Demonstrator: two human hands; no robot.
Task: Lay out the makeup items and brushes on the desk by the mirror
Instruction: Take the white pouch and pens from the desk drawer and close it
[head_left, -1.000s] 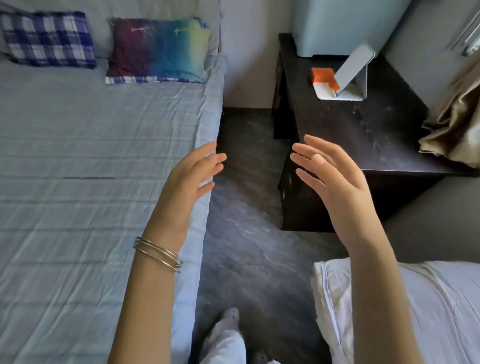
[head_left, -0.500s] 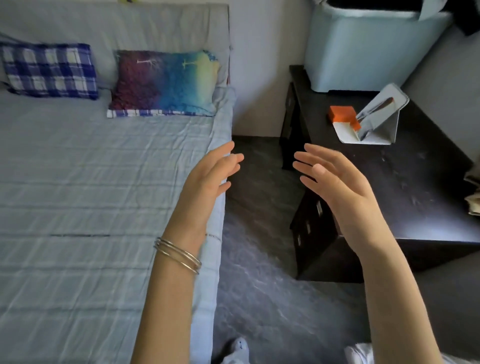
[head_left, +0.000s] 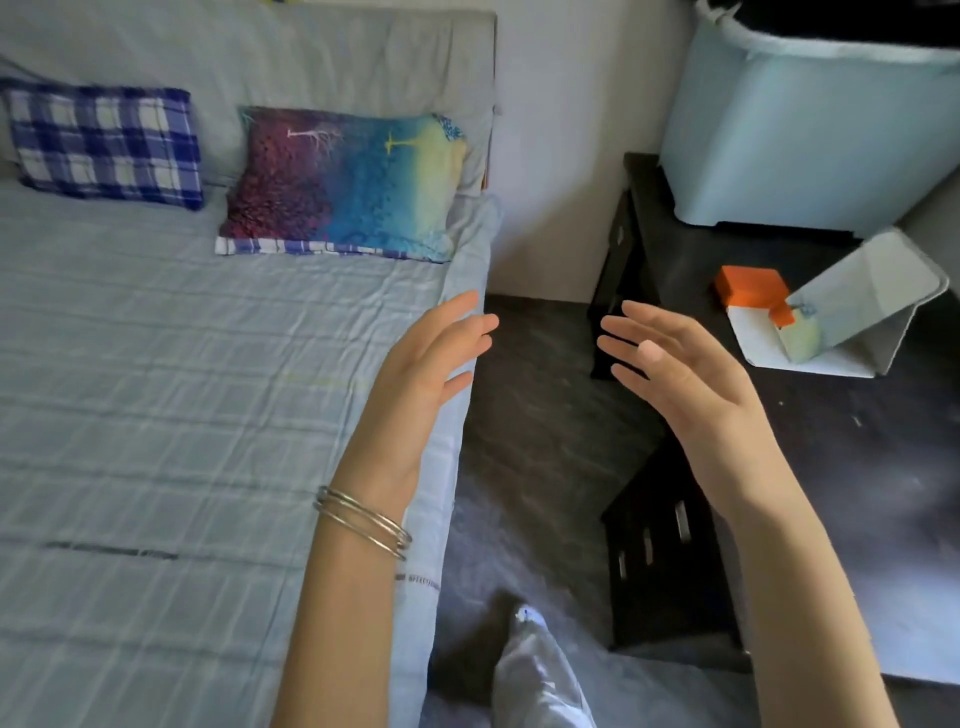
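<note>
Risk of clipping the propped mirror (head_left: 862, 296) near the desk's (head_left: 857, 457) far right edge and tipping it, given how lightly it leans on its white base. Left hand (head_left: 421, 374) and right hand (head_left: 685, 379) both spread, holding nothing, over the floor gap. No makeup or brushes in view; only an orange box (head_left: 748, 286) beside the mirror.

We see a bed (head_left: 182, 415) at nine o'clock, dark floor (head_left: 530, 441) centre, pale wall (head_left: 561, 104) at twelve
</note>
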